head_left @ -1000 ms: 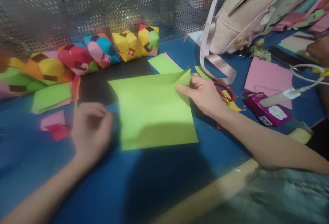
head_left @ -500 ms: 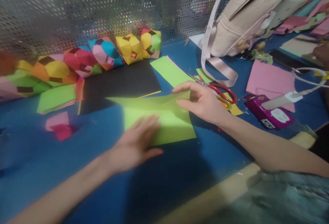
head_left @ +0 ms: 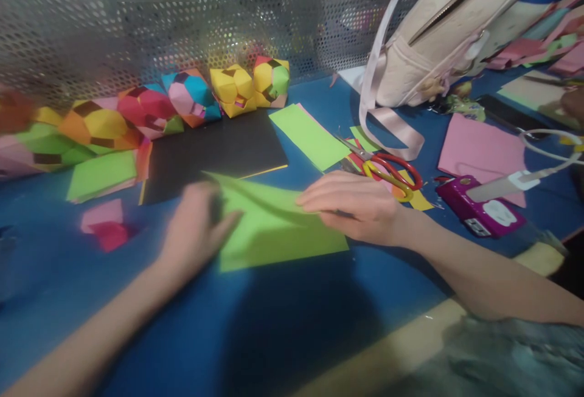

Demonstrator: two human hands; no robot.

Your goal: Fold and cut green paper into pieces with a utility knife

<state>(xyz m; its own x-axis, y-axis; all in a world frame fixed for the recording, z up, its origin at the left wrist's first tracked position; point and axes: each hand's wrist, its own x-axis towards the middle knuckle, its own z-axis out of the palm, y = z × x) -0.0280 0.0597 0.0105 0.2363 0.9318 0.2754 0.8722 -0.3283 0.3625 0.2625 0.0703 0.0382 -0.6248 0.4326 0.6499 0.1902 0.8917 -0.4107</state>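
Note:
A light green sheet of paper (head_left: 283,239) lies on the blue table in front of me, its far part folded up and over toward me as a raised flap. My right hand (head_left: 356,205) pinches the right part of that flap, fingertips pressed together on its edge. By the sheet's left edge is my left hand (head_left: 194,220), slightly blurred, with thumb and fingers apart; the thumb reaches over the paper. Scissors with red and yellow handles (head_left: 387,172) rest just beyond my right hand, on paper scraps.
Several folded paper balls (head_left: 232,90) line the perforated metal panel (head_left: 292,26). Nearby are a black sheet (head_left: 210,151), a green strip (head_left: 310,135), small pink papers (head_left: 107,224), a purple box (head_left: 481,205), pink sheets (head_left: 479,148) and a pale bag (head_left: 424,50).
My left hand has moved left off the middle of the green sheet to its left edge. My right hand has come down toward me, bringing the flap lower.

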